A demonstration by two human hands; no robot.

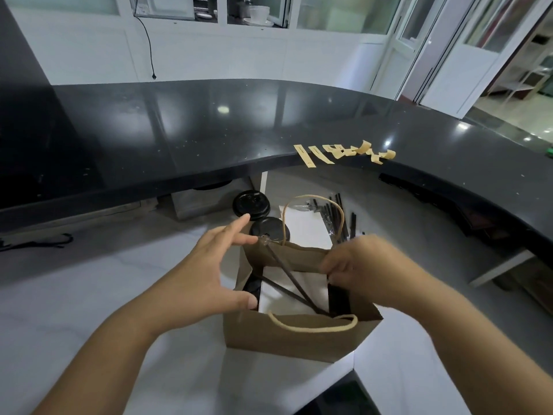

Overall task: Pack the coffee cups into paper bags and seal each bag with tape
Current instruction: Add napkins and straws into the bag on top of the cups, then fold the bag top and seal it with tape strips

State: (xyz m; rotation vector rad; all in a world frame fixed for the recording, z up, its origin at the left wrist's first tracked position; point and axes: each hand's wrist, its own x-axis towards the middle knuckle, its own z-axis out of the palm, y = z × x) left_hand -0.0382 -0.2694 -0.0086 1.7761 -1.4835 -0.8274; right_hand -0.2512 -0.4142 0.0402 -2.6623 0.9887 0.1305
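Note:
A brown paper bag [287, 339] with cream rope handles stands open on the white lower counter. Inside it I see a black-lidded cup [253, 287], a white divider and two dark wrapped straws [291, 284] leaning across. My left hand [206, 274] hovers at the bag's left rim with fingers spread, its thumb at the near corner. My right hand [362, 268] pinches the far right edge of the bag's mouth. Two more coffee cups with black lids [251, 203] [269, 229] stand just behind the bag. Several tan tape strips [344, 152] hang off the black upper counter's edge.
The curved black upper counter [209, 136] wraps around the back and right. A bundle of wrapped black straws [338, 214] lies behind the bag on the right. A black cord [39, 241] lies on the white counter at far left.

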